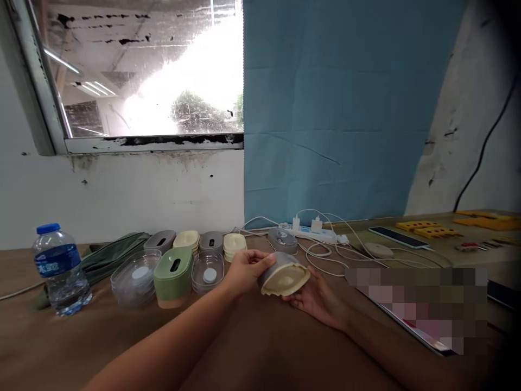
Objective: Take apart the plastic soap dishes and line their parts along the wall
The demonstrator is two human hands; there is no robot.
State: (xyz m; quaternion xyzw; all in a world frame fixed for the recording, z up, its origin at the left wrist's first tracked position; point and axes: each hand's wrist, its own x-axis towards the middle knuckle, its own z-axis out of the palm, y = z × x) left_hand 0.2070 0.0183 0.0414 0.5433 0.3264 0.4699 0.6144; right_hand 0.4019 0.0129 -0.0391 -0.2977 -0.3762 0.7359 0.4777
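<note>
Both my hands hold a small oval box [285,276] with a grey shell and a cream inner part, tilted so its cream side faces me, just above the brown table [252,347]. My left hand [244,270] grips its left end with curled fingers. From below on the right, my right hand [315,298] cups it. Left of my hands stand a green box [173,274], stacked clear oval lids [134,279] and another clear lid [208,270]. Behind them sit grey and cream boxes [187,240].
A water bottle [59,269] with a blue cap stands at the far left beside a green cloth [109,255]. A white power strip [313,232] with chargers and cables lies behind my hands. Farther right are a phone [399,237], yellow parts [427,229] and a blurred flat item.
</note>
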